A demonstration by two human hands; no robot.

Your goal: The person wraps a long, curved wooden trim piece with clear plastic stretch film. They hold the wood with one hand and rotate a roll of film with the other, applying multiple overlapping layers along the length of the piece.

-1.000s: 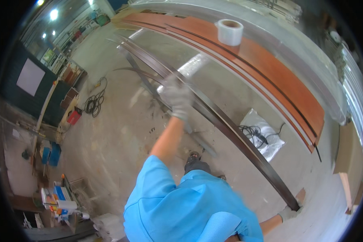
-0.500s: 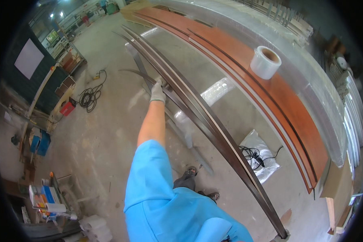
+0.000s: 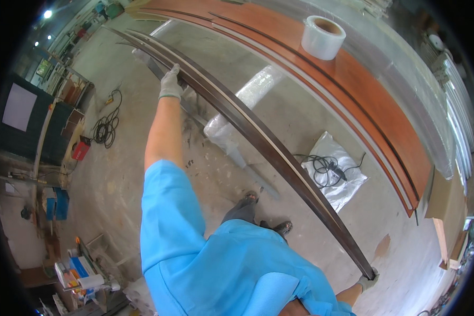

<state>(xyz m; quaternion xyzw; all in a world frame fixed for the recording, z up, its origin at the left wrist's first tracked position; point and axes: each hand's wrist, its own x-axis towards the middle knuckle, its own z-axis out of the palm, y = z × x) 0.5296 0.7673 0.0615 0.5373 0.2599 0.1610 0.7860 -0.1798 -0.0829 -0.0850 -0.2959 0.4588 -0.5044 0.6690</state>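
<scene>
Several long, thin dark brown strips (image 3: 347, 245), with a pale band along them, run diagonally in a bundle across the view. My left hand (image 3: 170, 84), in a pale work glove, grips the bundle toward its far end, fingers wrapped over the edge. At the near right end my right hand (image 3: 368, 281), gloved too, closes round the tips. Between my hands the strips bow slightly above the floor. Beneath them lies a film-wrapped support (image 3: 258, 87), and a grey metal bar (image 3: 237, 158) extends toward my feet.
Beyond the strips is a long reddish-brown panel (image 3: 395, 142) with loose strips on it and a roll of clear film (image 3: 318, 48). A silver sheet (image 3: 342, 184) with a black cable lies on the floor. Another coiled cable (image 3: 106, 129) and a red box (image 3: 80, 149) are left.
My left hand has moved left and farther along, and the strip that splayed apart beside it now lies with the bundle. More of my right hand shows. The whole view has shifted.
</scene>
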